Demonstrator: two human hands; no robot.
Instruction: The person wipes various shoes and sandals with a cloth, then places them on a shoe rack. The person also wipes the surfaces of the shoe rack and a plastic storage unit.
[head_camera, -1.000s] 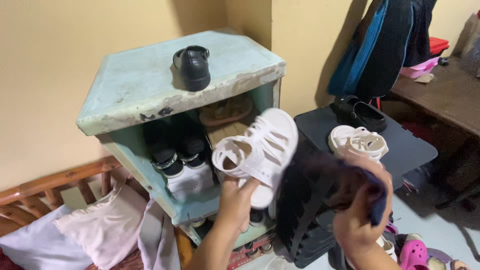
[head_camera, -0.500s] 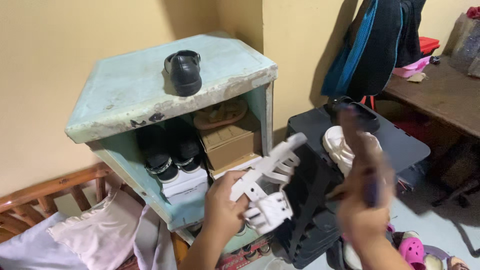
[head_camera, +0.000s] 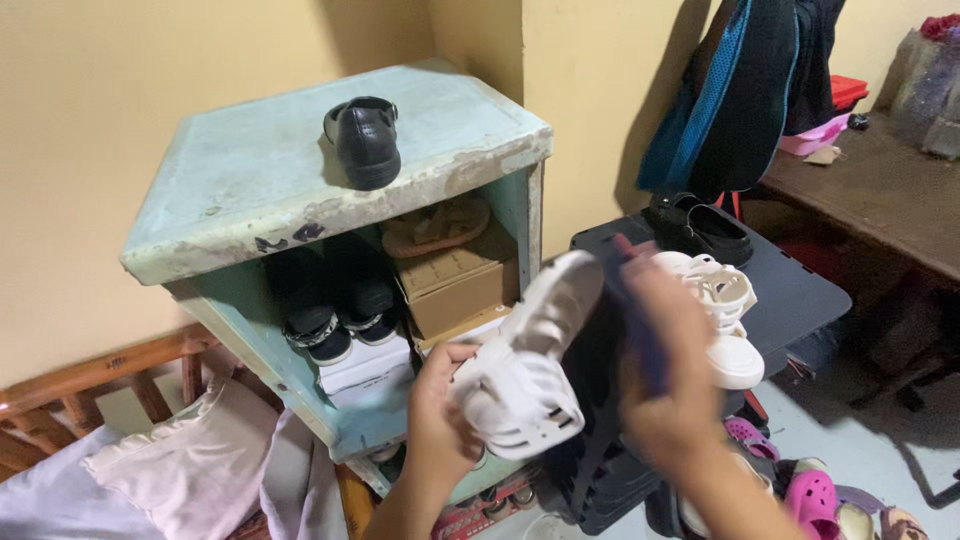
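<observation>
Leftmost, a pale cushion (head_camera: 185, 465) leans on a wooden bench frame (head_camera: 100, 375) below a worn pale-green cabinet (head_camera: 250, 170). One black shoe (head_camera: 365, 140) stands on the cabinet top, toe toward the camera. Inside the open front, a pair of dark shoes (head_camera: 335, 310) sits on a white box (head_camera: 365, 365), with a cardboard box (head_camera: 455, 285) beside it and a tan sandal (head_camera: 435, 225) lying on top.

Next comes the left hand (head_camera: 440, 415), raised from the bottom edge with the forearm upright. Its fingers are curled around the heel end of a white strappy sandal (head_camera: 530, 360), which is held in the air in front of the cabinet's lower shelf, tilted with the toe pointing up and to the right.

Just right of it, the right hand (head_camera: 670, 390) is lifted with its back to the camera, motion-blurred. It is closed around a dark blue cloth (head_camera: 640, 320) pressed at the sandal's upper edge.

Behind the hands, a black crate (head_camera: 800, 290) carries a second white sandal (head_camera: 725, 315) and a black sandal (head_camera: 700, 225). A dark bag (head_camera: 740, 90) hangs on the wall, and pink clogs (head_camera: 810, 490) lie on the floor.
</observation>
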